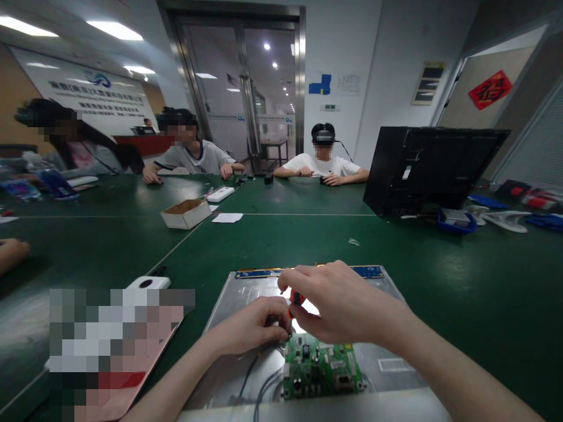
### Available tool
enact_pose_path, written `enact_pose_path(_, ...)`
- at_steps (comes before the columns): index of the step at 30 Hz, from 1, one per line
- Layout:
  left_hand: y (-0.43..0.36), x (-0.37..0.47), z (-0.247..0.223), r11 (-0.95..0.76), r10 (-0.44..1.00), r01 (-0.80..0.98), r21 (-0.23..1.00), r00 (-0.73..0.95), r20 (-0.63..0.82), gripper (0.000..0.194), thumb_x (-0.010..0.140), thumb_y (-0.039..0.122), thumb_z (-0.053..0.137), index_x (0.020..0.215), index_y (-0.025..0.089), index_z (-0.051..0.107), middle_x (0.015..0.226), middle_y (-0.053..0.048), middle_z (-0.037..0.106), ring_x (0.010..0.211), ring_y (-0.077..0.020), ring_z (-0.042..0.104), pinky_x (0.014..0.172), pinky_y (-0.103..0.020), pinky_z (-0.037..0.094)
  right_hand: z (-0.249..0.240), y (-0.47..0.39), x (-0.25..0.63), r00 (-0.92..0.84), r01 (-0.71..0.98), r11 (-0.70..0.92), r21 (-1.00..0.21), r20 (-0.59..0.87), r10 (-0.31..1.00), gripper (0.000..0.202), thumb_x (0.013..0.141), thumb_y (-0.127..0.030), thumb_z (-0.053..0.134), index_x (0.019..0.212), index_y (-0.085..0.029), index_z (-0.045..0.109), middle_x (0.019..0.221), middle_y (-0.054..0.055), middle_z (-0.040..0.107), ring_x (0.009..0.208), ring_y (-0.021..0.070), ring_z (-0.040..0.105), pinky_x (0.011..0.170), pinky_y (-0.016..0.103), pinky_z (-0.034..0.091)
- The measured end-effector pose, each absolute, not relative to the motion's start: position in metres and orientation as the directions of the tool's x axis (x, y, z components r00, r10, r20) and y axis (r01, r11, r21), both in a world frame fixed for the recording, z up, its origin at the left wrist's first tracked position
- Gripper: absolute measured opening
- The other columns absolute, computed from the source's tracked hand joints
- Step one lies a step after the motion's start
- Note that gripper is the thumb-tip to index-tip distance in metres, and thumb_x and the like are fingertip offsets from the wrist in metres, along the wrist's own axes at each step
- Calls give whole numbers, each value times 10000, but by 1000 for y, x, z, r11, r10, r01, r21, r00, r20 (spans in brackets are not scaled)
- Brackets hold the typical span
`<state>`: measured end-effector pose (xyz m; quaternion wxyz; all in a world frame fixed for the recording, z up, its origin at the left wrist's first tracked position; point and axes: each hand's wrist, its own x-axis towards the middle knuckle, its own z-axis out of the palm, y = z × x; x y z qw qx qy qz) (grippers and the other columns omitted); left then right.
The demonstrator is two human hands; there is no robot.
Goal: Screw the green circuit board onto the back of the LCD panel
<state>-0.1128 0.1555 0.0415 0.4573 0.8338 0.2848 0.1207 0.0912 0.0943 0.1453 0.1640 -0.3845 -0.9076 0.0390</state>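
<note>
A flat silver display panel (215, 363) lies on the green table in front of me. On it sits a green circuit board (323, 366), and a narrow blue board strip (369, 271) runs along its far edge. My right hand (352, 299) is closed around the red and black handle of a screwdriver (297, 297), held upright over the green board's far left corner. Curled low beside that corner, my left hand (257, 325) has its fingertips pinched at the screwdriver's lower end. The tip is hidden by the fingers. Dark cables run out left of the board.
A pink folder-like sheet (153, 346) and a white device (149, 283) lie to the left. Farther off are an open cardboard box (187, 214), a black monitor (431, 170) and a blue tray (457, 220). Several people sit around the table; one hand (12, 255) shows at far left.
</note>
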Motion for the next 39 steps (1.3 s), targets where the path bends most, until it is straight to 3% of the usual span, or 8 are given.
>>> enact_pose_path(4,155,-111,46,-402,582,382,832,808,-90,77,716,134,609,775,181,626,837,7,623,796,-177,561,718,-271,445,146,95,91,-640,698,689,-195,261,723,87,938,-275,502,988,-207,523,891,5,681,667,123,567,515,262,235)
enact_pose_path(20,154,-110,48,-401,585,392,828,805,-97,100,720,109,599,779,180,637,828,6,629,786,-176,576,723,-276,457,145,94,91,-642,704,688,-175,257,722,115,950,-274,488,1040,-207,513,905,9,690,667,132,582,512,273,225)
enact_pose_path(32,154,-110,50,-456,570,378,806,819,-61,28,777,158,635,756,176,636,811,17,611,763,-160,549,744,-276,441,146,94,92,-675,679,710,-187,221,704,286,836,-208,506,1118,-182,463,914,37,681,625,137,537,502,277,224)
enact_pose_path(39,154,-111,45,-446,570,357,821,820,-47,15,774,160,645,767,173,640,809,13,612,773,-165,550,732,-271,442,146,93,92,-666,687,705,-174,237,707,248,863,-216,476,1108,-180,475,915,34,683,602,132,523,491,279,216)
